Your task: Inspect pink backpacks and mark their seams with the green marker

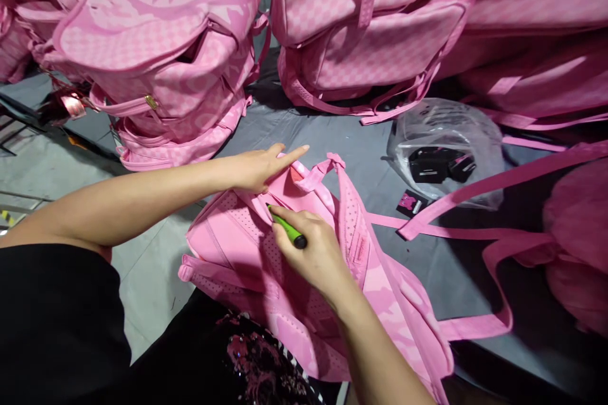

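Note:
A pink backpack [304,304] lies across the table's near edge, its padded back panel and straps facing up. My left hand [261,168] grips fabric at its top end, one finger stretched out to the right and the thumb tucked down; some fingers are hidden. My right hand [313,253] is closed around a slim green pen-like tool with black ends [289,230]. Its dark tip points at a fold in the back panel just below my left hand. Whether the tip touches the fabric I cannot tell.
Pink checked backpacks [171,63] stand along the back of the grey-covered table [294,130]. A clear plastic bag [451,133] holds black tags, with a black tag bearing a pink figure [411,202] beside it. Another pink bag [577,228] with long straps lies at the right.

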{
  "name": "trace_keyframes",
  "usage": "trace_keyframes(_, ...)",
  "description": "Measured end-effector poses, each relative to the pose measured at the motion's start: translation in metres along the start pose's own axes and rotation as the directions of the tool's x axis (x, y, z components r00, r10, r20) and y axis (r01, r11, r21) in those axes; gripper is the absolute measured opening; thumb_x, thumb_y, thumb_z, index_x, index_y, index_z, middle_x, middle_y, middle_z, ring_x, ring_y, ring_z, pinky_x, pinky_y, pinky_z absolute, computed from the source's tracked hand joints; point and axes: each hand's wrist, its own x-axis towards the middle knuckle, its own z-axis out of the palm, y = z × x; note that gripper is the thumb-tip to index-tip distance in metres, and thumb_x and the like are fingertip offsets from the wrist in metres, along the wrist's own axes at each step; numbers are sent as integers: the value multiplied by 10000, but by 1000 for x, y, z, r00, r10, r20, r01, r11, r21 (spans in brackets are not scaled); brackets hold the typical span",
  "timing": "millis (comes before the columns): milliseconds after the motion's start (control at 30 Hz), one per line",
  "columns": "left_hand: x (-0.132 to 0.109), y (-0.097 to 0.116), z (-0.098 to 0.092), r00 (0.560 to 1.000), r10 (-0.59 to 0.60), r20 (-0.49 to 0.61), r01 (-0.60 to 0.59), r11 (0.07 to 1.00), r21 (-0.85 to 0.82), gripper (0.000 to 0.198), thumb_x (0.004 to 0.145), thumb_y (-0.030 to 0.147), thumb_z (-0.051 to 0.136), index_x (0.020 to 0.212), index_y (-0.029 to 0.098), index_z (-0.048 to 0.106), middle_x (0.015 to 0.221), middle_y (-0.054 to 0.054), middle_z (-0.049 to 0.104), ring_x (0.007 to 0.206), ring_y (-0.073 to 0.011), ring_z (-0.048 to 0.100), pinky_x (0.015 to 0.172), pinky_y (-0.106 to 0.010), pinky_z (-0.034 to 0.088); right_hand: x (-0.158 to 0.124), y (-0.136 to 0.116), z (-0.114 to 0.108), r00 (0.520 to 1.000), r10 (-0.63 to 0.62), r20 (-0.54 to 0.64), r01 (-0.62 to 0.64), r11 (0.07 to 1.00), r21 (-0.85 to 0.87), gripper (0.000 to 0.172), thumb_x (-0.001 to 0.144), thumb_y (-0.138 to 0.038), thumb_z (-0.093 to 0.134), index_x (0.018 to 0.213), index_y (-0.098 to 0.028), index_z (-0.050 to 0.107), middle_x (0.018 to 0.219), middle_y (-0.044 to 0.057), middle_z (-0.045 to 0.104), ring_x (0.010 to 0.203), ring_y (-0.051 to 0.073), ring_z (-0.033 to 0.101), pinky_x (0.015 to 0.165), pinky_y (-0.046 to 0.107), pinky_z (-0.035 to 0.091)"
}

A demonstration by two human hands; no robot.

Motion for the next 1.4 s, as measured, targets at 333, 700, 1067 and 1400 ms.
trace_keyframes(333, -3, -14, 6, 1000, -24, 11, 26, 991, -133, 1159, 792, 160, 647, 1558, 317, -209, 1658, -201, 88, 1392, -267, 449, 1010, -318, 455, 6, 7, 17, 997, 50, -58, -48, 998, 41, 328, 871, -226, 600, 1163, -212, 749, 822, 76, 741, 710, 206, 667, 668, 328, 544)
trace_keyframes(700, -1, -23, 4, 998, -14, 61, 15, 1000, -12, 1106, 838, 243, 589, 1537, 294, -267, 1315, -118, 520, 979, -190, 648, 805, -253, 474, 10, 10, 18, 996, 10, -87, -6, 999, 47, 336, 890, -197, 579, 1195, -207, 720, 905, 80, 770, 758, 215, 685, 731, 352, 564)
trace_keyframes(1067, -1, -12, -5, 989, -70, 130, 73, 997, -22, 1063, 849, 204, 551, 1546, 275, -248, 1342, -136, 488, 953, -184, 645, 785, -260, 476, 23, 8, 26, 998, -16, -56, 20, 997, 68, 329, 897, -181, 582, 1203, -201, 699, 1067, 75, 782, 894, 241, 745, 831, 394, 567)
trace_keyframes(1400, -1, -8, -9, 983, -89, 161, 100, 993, -61, 1044, 841, 166, 540, 1568, 270, -202, 1370, -154, 472, 962, -190, 638, 817, -277, 483, 25, 5, 28, 998, -3, -68, 6, 999, 50, 305, 900, -187, 574, 1174, -197, 707, 1044, 78, 787, 881, 249, 751, 800, 392, 567)
